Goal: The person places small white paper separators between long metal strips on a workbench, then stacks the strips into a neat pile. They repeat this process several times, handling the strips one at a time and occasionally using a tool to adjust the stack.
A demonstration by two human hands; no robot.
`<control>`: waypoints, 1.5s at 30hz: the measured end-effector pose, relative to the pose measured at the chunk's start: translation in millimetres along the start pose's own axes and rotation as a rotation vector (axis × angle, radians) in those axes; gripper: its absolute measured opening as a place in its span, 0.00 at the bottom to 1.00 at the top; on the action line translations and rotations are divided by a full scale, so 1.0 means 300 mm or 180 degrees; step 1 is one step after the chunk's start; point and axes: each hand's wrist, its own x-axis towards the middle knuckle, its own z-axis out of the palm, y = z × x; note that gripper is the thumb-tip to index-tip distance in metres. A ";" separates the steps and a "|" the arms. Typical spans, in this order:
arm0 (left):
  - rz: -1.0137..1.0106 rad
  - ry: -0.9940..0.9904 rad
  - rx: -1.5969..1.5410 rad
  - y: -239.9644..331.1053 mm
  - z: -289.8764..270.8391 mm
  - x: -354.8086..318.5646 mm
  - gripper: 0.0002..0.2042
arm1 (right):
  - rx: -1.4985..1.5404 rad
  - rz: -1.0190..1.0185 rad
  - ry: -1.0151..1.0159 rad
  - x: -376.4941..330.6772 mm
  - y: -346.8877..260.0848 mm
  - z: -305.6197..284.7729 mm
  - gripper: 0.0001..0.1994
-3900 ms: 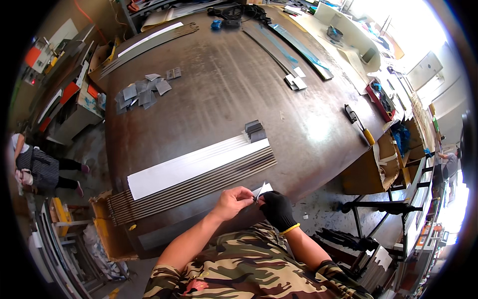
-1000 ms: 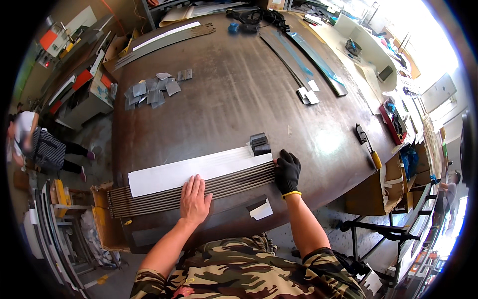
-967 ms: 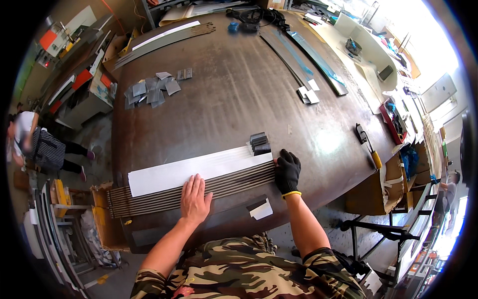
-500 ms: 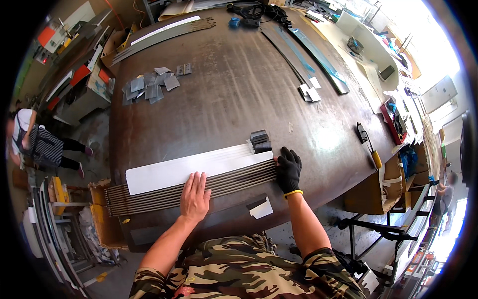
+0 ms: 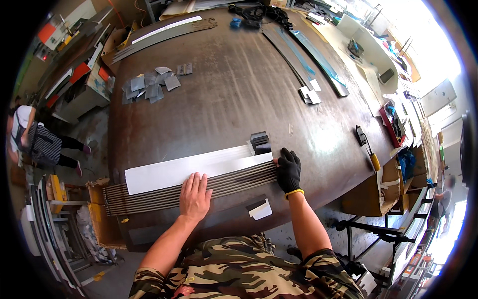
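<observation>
A bundle of long, thin grey metal strips point(image 5: 149, 203) lies side by side along the table's near edge. Over its far side rests a long white sheet point(image 5: 199, 168), which looks like paper or film. My bare left hand point(image 5: 195, 195) is laid flat across the sheet's near edge and the strips, fingers stretched out. At the bundle's right end, my right hand point(image 5: 289, 172) in a black glove with a yellow cuff rests against the strip ends, its fingers extended forward; its thumb side is partly hidden. Short dark pieces point(image 5: 260, 142) stick out beyond the sheet's right end.
Small grey plates point(image 5: 152, 85) lie loosely on the brown table point(image 5: 224, 94). Long strips with blue film point(image 5: 318, 60) are at the far right. A yellow-handled tool point(image 5: 368, 149) lies near the right edge. Cardboard boxes point(image 5: 373, 194) stand beside it. A person point(image 5: 42, 139) is at far left.
Both hands stay in nearly the same place on the strips and sheet. The view has shifted very slightly, and the person at far left has changed posture a little.
</observation>
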 end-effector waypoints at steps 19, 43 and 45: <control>0.1184 -0.0409 -0.0391 0.190 0.097 0.210 0.26 | -0.0283 -0.0962 0.0343 -0.061 -0.042 -0.028 0.18; 0.0125 -0.0568 -0.0881 -0.012 -0.174 -0.227 0.20 | -0.0280 -0.0824 -0.1548 -0.232 -0.216 -0.247 0.21; 0.0052 -0.0756 -0.1055 -0.036 -0.136 -0.222 0.19 | -0.0340 -0.0704 -0.1571 -0.232 -0.222 -0.238 0.22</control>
